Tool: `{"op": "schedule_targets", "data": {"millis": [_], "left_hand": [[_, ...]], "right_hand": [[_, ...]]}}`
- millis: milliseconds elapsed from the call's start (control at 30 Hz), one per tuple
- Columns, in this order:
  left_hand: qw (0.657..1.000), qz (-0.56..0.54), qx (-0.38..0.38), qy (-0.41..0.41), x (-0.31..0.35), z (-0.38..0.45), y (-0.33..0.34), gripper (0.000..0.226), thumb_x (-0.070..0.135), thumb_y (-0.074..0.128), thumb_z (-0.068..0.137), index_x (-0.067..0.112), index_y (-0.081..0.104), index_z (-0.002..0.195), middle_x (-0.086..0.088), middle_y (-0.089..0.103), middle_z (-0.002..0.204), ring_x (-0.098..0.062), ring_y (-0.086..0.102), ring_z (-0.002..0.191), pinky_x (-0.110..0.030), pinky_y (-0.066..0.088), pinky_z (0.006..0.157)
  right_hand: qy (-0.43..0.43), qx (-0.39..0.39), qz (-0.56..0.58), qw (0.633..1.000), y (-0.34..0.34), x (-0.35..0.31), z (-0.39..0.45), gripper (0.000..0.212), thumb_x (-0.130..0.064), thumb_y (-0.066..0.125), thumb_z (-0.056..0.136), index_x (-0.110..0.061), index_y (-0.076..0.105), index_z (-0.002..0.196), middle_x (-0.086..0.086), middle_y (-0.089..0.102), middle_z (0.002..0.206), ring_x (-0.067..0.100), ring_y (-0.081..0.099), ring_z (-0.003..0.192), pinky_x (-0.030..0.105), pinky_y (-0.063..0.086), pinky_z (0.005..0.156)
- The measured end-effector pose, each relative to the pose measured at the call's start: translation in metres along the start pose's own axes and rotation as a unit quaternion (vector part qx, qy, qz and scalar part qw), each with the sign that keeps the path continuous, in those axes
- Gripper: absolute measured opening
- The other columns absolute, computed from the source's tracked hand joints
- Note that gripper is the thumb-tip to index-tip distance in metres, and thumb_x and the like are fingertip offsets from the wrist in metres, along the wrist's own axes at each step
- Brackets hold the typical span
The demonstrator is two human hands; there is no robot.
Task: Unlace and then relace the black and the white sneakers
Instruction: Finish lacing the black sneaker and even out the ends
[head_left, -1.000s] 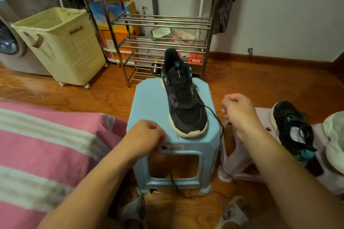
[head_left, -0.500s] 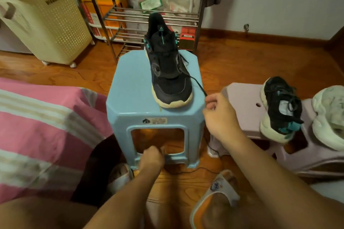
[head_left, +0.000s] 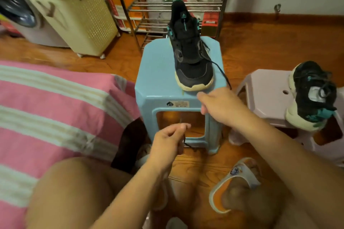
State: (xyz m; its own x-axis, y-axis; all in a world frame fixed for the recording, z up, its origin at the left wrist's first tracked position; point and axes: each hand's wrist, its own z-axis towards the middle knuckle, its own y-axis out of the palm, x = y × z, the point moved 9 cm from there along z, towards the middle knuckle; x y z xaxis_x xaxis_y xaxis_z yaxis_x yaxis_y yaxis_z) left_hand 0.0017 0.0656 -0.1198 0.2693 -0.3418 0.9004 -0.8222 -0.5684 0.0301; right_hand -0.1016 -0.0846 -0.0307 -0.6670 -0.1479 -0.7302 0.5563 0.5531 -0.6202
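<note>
On top of the light blue plastic stool (head_left: 158, 72) stands a black sneaker (head_left: 189, 55); both the left hand (head_left: 170, 141) and the right hand (head_left: 221, 102) pinch its thin black lace (head_left: 221, 72).

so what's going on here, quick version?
A person is working the lace on the black sneaker standing on the blue stool. The right hand holds the lace near the toe; the left hand pinches its other end lower down, before the stool. A second black sneaker waits on the pale stool.

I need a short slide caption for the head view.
Both hands pull a black lace from the black sneaker on the blue stool.
</note>
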Motion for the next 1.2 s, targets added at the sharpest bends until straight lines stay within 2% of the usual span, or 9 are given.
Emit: {"op": "schedule_targets", "data": {"millis": [100, 200, 333, 433, 567, 700, 833, 1033, 1200], "left_hand": [[0.993, 0.061, -0.030, 0.098, 0.068, -0.036, -0.005, 0.023, 0.018, 0.058, 0.103, 0.017, 0.079, 0.095, 0.013, 0.050, 0.053, -0.004, 0.042, 0.050, -0.018, 0.034, 0.051], [0.983, 0.108, -0.059, 0.137, 0.101, -0.057, -0.006, 0.023, 0.019, 0.055, 0.104, 0.015, 0.078, 0.100, 0.020, 0.056, 0.051, 0.007, 0.050, 0.049, -0.006, 0.035, 0.053], [0.965, 0.215, -0.110, 0.102, 0.116, -0.055, -0.010, 0.034, 0.041, 0.059, 0.101, 0.013, 0.077, 0.092, 0.006, 0.053, 0.060, -0.007, 0.043, 0.055, -0.023, 0.036, 0.058], [0.954, 0.261, -0.031, 0.147, 0.150, -0.026, -0.029, 0.016, 0.030, 0.061, 0.101, 0.025, 0.076, 0.101, 0.002, 0.068, 0.076, -0.008, 0.054, 0.063, -0.025, 0.045, 0.062], [0.954, 0.220, 0.060, 0.195, 0.184, 0.037, -0.039, 0.018, 0.014, 0.057, 0.102, 0.026, 0.070, 0.106, -0.001, 0.070, 0.097, -0.014, 0.066, 0.081, -0.029, 0.056, 0.073], [0.915, 0.273, 0.008, 0.296, 0.194, 0.081, -0.012, 0.053, 0.010, 0.061, 0.099, 0.040, 0.049, 0.141, 0.005, 0.050, 0.135, -0.006, 0.057, 0.112, -0.019, 0.054, 0.090], [0.845, 0.356, -0.033, 0.397, 0.211, 0.103, 0.011, 0.076, 0.017, 0.066, 0.096, 0.052, 0.028, 0.152, 0.012, 0.021, 0.154, -0.007, 0.026, 0.141, -0.024, 0.033, 0.115], [0.880, 0.290, -0.081, 0.368, 0.202, 0.116, 0.007, 0.053, 0.019, 0.072, 0.094, 0.038, 0.051, 0.138, 0.008, 0.031, 0.137, 0.003, 0.049, 0.113, -0.008, 0.048, 0.088], [0.876, 0.300, -0.073, 0.371, 0.197, 0.112, 0.011, 0.049, 0.023, 0.070, 0.095, 0.039, 0.050, 0.136, 0.010, 0.038, 0.124, -0.004, 0.058, 0.099, -0.018, 0.053, 0.091]], "right_hand": [[-0.021, -0.175, 0.141, 0.974, 0.047, -0.030, -0.025, 0.047, -0.046, 0.056, 0.099, -0.003, 0.074, 0.098, -0.003, 0.051, 0.058, 0.011, 0.042, 0.051, 0.024, 0.034, 0.051], [-0.058, -0.112, 0.254, 0.959, 0.039, -0.056, -0.031, 0.026, -0.027, 0.060, 0.100, -0.007, 0.075, 0.095, -0.005, 0.051, 0.056, 0.008, 0.044, 0.051, 0.023, 0.036, 0.048], [-0.064, -0.065, 0.293, 0.952, 0.016, -0.073, -0.028, 0.038, -0.030, 0.043, 0.108, -0.008, 0.069, 0.091, 0.001, 0.063, 0.072, 0.018, 0.059, 0.071, 0.030, 0.049, 0.063], [-0.051, -0.064, 0.370, 0.925, -0.009, -0.074, -0.011, 0.028, -0.027, 0.035, 0.110, -0.010, 0.057, 0.105, -0.002, 0.044, 0.055, 0.014, 0.039, 0.048, 0.028, 0.030, 0.045], [-0.064, 0.078, 0.026, 0.995, -0.050, -0.067, 0.028, 0.024, -0.033, 0.032, 0.109, -0.019, 0.050, 0.106, 0.004, 0.056, 0.083, 0.016, 0.048, 0.066, 0.031, 0.032, 0.054], [-0.121, 0.118, -0.004, 0.986, -0.045, -0.080, 0.032, 0.025, -0.027, 0.043, 0.106, -0.022, 0.065, 0.096, 0.000, 0.060, 0.088, 0.017, 0.055, 0.081, 0.028, 0.041, 0.063], [-0.144, 0.183, -0.063, 0.970, -0.036, -0.083, 0.026, 0.028, -0.022, 0.051, 0.104, -0.023, 0.069, 0.125, -0.007, 0.051, 0.099, 0.005, 0.045, 0.087, 0.009, 0.036, 0.065], [-0.128, 0.284, -0.060, 0.948, -0.048, -0.079, 0.027, 0.011, -0.024, 0.073, 0.091, -0.022, 0.072, 0.101, -0.012, 0.061, 0.078, 0.002, 0.050, 0.071, 0.008, 0.033, 0.056], [-0.142, 0.321, -0.120, 0.929, -0.037, -0.079, 0.035, 0.008, -0.024, 0.077, 0.086, -0.021, 0.074, 0.079, -0.007, 0.052, 0.083, 0.012, 0.045, 0.083, 0.027, 0.031, 0.062]]}}
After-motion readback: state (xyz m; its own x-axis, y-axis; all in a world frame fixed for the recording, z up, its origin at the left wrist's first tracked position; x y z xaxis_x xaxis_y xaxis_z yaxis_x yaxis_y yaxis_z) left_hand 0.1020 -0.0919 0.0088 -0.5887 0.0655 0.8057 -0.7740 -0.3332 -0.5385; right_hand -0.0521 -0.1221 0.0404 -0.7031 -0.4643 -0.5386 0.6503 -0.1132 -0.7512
